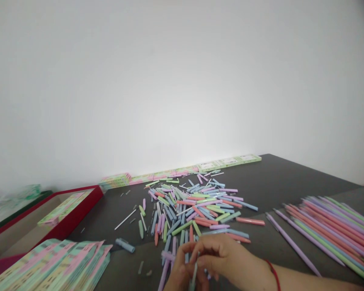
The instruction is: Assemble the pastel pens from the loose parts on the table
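Note:
At the near edge of the table my left hand [178, 273] and my right hand [223, 254] meet, with fingers curled and pinched together. Between them is a slim grey-green pen part [194, 275], held nearly upright; the fingers hide much of it. A lilac pen piece [168, 255] lies beside my left hand. Just beyond both hands spreads a pile of pen parts [197, 206], with barrels, caps and thin white refills in blue, green, lilac and coral.
Long pastel pens [336, 230] lie in a row at the right. A red box [81, 214] holding a printed carton [63, 208] stands at the left, with printed packets [57, 264] in front. Flat cartons [164, 174] line the wall. A blue cap [125, 245] lies apart.

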`<state>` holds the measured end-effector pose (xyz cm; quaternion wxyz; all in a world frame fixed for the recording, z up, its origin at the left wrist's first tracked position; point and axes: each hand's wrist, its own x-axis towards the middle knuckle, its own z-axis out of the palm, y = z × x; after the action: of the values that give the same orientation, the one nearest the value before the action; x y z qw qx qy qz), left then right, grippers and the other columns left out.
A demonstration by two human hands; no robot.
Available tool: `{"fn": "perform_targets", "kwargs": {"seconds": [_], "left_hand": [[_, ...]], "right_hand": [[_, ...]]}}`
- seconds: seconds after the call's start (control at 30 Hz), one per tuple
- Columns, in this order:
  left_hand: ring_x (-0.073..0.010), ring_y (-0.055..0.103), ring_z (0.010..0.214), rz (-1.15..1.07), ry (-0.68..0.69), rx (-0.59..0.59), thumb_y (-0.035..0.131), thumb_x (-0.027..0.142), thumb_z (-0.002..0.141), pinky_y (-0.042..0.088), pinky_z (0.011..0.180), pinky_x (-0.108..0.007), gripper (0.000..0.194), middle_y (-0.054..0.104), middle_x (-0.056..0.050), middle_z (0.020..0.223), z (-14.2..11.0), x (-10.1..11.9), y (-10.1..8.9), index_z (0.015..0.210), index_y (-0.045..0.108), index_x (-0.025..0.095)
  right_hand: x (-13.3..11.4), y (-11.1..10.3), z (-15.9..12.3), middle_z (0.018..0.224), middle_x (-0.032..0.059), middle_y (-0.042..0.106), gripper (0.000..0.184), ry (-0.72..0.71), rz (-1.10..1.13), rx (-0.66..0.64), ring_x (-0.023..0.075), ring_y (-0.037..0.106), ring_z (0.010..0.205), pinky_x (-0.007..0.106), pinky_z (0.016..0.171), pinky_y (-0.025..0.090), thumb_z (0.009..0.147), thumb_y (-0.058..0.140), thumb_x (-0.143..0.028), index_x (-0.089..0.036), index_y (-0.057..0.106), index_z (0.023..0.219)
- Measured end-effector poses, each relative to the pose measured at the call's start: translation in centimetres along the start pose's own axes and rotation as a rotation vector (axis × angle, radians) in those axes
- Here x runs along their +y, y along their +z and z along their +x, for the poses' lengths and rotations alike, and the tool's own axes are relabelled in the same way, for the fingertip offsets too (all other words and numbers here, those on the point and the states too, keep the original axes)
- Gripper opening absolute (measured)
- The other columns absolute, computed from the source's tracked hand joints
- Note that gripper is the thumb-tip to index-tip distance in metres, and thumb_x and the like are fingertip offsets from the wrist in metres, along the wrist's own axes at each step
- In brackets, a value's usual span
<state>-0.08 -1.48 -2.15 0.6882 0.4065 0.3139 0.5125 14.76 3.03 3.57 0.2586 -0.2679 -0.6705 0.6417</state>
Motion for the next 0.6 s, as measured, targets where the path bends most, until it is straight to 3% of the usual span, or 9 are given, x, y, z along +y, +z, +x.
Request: {"fn": "perform_targets", "kwargs": {"seconds": [0.1,0.23,0.4,0.5,0.6], "left_hand": [[-0.0072,0.048,0.043,-0.051,-0.062,0.065,0.061,0.053,0.07,0.027,0.038,-0.015,0.049,0.062,0.002,0.063,-0.5,0.5,1.6,0.104,0.047,0.02],[-0.0046,0.03,0.036,-0.125,-0.335,0.09,0.049,0.049,0.076,0.012,0.028,-0.016,0.041,0.054,0.004,0.065,-1.0,1.4,2.8,0.106,0.044,0.021],[-0.0065,0.039,0.043,-0.106,-0.413,0.203,0.042,0.041,0.08,0.015,0.029,-0.013,0.028,0.052,0.004,0.066,-1.2,2.4,4.5,0.098,0.053,0.021],[-0.0077,0.038,0.039,0.043,-0.487,0.257,0.037,0.045,0.083,0.014,0.028,-0.014,0.037,0.051,0.002,0.05,-0.8,2.6,5.7,0.082,0.06,0.017],[-0.0084,0.034,0.031,0.131,-0.575,0.232,0.034,0.047,0.082,0.014,0.026,-0.017,0.047,0.044,0.0,0.036,-0.1,3.0,5.9,0.057,0.058,0.014]], "right_hand": [[0.3,0.7,-0.3,0.058,-0.0044,0.058,0.01,0.048,0.023,-0.025,0.0086,0.054,0.049,0.017,0.044,0.037,0.077,0.051,-0.018,-0.018,0.061,0.08],[1.4,0.9,-1.1,0.061,-0.0015,0.059,0.02,0.076,0.058,0.027,0.0089,0.052,0.051,0.017,0.042,0.035,0.082,0.051,-0.031,-0.015,0.062,0.078],[1.0,0.3,-2.5,0.069,0.0008,0.063,0.027,0.037,0.116,-0.009,0.0098,0.056,0.057,0.019,0.048,0.039,0.084,0.054,-0.039,-0.015,0.067,0.087],[0.7,0.6,-3.2,0.069,0.0014,0.064,0.028,0.032,0.193,-0.073,0.0122,0.061,0.061,0.021,0.053,0.044,0.08,0.061,-0.041,-0.014,0.066,0.085],[1.3,1.4,-3.7,0.072,0.0029,0.066,0.029,0.028,0.306,-0.038,0.0135,0.064,0.062,0.022,0.054,0.046,0.077,0.065,-0.042,-0.013,0.063,0.084]]}}
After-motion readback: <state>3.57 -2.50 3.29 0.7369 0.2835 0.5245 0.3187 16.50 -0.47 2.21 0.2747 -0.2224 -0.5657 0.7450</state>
